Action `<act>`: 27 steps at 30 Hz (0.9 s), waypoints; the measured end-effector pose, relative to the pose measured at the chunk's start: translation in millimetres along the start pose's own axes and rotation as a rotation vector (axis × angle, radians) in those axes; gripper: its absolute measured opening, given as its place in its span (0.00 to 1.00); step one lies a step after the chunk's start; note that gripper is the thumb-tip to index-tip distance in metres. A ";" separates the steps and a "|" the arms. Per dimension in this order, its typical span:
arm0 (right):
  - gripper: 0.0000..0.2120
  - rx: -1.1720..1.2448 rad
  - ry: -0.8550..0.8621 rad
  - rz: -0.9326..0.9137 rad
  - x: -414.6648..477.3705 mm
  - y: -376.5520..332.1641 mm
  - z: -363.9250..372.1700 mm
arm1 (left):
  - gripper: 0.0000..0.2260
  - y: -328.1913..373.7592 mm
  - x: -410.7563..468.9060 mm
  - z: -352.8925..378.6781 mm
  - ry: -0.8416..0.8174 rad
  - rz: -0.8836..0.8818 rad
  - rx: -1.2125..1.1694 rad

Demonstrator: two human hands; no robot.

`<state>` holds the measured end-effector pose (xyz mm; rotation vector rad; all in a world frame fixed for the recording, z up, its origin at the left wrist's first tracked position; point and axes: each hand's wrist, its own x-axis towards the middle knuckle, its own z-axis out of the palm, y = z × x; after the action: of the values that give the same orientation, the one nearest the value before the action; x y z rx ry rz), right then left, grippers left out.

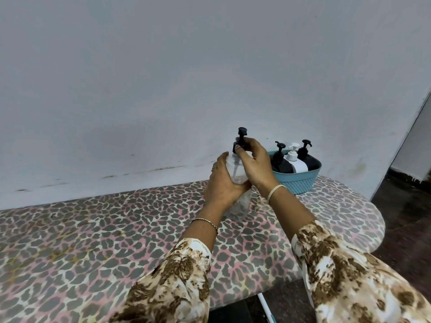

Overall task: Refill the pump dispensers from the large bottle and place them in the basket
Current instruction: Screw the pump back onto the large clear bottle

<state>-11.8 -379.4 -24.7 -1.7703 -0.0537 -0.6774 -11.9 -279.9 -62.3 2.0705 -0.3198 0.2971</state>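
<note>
A clear plastic dispenser bottle [240,207] stands on the leopard-print table [93,234], near the wall. My left hand [221,185] wraps around its body. My right hand [253,162] grips the black pump head [241,136] at the bottle's neck; the pump's tube hangs down inside the bottle. Just to the right, a teal basket [296,181] holds two black pump dispensers [279,159] [306,155] and a white one [294,159] between them. No large bottle is in view.
A pale wall runs right behind the table. The table's rounded end lies at the right, with dark floor [408,217] beyond it. A white stick-like thing [265,308] shows below the table's front edge.
</note>
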 end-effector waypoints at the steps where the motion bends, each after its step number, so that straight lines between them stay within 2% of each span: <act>1: 0.12 -0.037 -0.022 -0.023 0.2 0.4 0.8 | 0.45 -0.3 0.7 -0.1 -0.002 -0.006 -0.003; 12: 0.11 -0.349 0.012 -0.117 10.7 -7.4 -1.1 | 0.43 1.2 0.2 -0.8 -0.005 0.012 -0.035; 15: 0.10 -0.358 -0.072 -0.144 12.4 -9.9 -6.1 | 0.42 -0.6 1.1 -1.4 0.002 0.015 -0.040; 19: 0.14 -0.228 -0.211 -0.073 15.0 -11.9 -14.4 | 0.43 -3.3 1.9 -1.2 0.000 0.028 -0.012; 23: 0.11 -0.268 -0.328 -0.106 23.6 -14.6 -22.0 | 0.43 -4.2 1.6 -0.5 -0.001 0.036 0.003; 27: 0.14 -0.127 -0.433 -0.051 23.6 -21.5 -27.8 | 0.43 -4.3 1.1 -1.1 0.006 0.043 0.008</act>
<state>-11.7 -404.7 9.2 -2.0181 -0.3572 -0.3283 -9.5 -277.0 -64.9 2.0724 -0.3599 0.3311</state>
